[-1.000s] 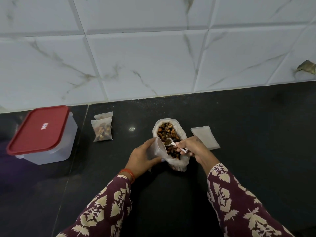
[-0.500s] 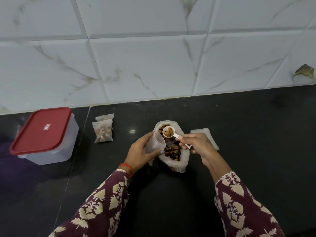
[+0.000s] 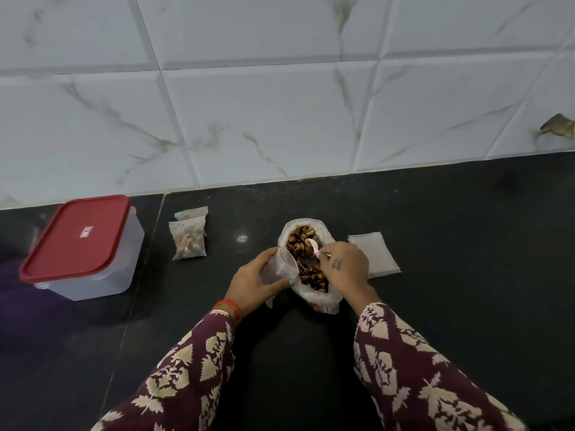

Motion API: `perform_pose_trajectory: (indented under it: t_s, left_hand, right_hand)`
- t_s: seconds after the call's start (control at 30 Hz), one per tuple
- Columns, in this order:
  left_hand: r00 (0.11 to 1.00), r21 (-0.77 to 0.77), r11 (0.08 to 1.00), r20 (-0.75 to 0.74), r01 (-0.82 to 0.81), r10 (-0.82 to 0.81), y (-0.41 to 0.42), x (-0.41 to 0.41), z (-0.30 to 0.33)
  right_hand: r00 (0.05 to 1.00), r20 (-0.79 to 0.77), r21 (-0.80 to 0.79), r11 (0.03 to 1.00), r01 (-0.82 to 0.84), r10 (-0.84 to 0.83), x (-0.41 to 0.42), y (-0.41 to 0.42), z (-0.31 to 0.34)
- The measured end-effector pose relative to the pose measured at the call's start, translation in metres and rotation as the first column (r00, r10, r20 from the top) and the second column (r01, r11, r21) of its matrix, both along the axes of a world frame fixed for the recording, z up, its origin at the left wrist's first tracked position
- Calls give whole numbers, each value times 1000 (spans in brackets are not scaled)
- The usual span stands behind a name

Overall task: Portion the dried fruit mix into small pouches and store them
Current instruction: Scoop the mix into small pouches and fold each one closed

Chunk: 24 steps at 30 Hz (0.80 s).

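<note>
Your scoop (image 3: 312, 245) has dipped back into the bag (image 3: 306, 269); right hand (image 3: 345, 269) pinches it, left hand (image 3: 258, 281) grips the pouch (image 3: 278, 266) beside the bag. Refilling: lift level, tip in.

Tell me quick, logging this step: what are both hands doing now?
Left hand: holding small pouch.
Right hand: pinching scoop over the fruit bag.

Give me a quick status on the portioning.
Left hand holds small pouch open; right hand dips spoon in fruit bag. Two filled pouches wait by container. Nothing in the way.
</note>
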<state>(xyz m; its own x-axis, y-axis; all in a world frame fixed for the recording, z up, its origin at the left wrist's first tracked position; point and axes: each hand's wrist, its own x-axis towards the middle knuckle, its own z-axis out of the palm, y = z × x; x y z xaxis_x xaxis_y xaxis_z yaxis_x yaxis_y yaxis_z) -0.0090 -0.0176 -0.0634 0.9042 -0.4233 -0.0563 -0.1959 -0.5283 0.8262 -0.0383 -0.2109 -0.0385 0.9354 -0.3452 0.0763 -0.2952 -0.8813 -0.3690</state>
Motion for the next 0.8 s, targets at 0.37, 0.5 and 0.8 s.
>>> perform_pose_trajectory:
  t_s: [0.37,0.5,0.8]
  left_hand:
    - [1000,-3,1000,-21,15,-15,-5,1,0]
    - [999,-14,1000,-35,14,-14,-6,1,1]
    - [998,0,1000,-58,22,-22,-5,1,-2]
  right_hand:
    - [987,-113,-18,993,-113,110,22,-12,2]
    - [975,-102,-10,980,-199,197,22,-6,0]
    - [937,-314,401,916,-16,154,28,-24,13]
